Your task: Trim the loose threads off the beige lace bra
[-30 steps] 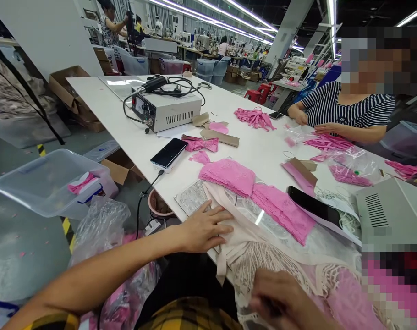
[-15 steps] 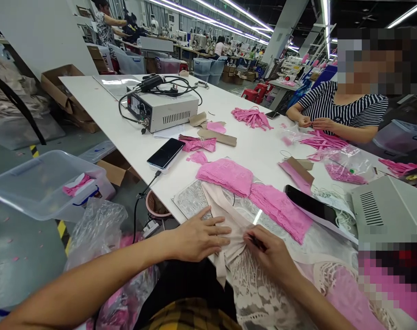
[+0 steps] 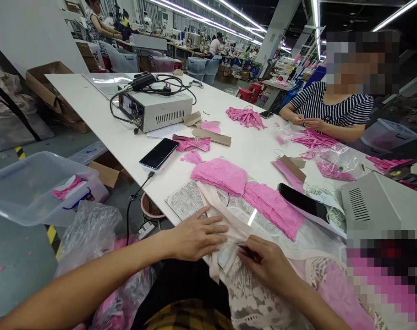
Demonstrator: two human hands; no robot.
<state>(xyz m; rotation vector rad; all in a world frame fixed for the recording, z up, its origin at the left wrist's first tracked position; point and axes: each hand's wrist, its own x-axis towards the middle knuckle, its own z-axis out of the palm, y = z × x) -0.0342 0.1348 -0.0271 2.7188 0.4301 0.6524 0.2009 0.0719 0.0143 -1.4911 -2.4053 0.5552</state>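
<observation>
My left hand lies flat with fingers spread on a cream fabric band, pressing it to the table. My right hand is closed around a small dark pointed tool; its tip touches the fabric near the band's lower edge, and most of it is hidden by the fingers. Below the band hangs cream lace with fringe, running over the table edge toward my lap. Just beyond the band are a folded pink lace stack and a second pink lace stack.
A black phone lies at right, another phone at left. A grey box with cables stands on the white table. A co-worker in a striped top handles pink strips opposite. Clear bin on the left.
My right hand has shifted slightly down and turned, so the dark tool's tip now shows against the fabric. My left hand stays flat. The whole view has moved a little.
</observation>
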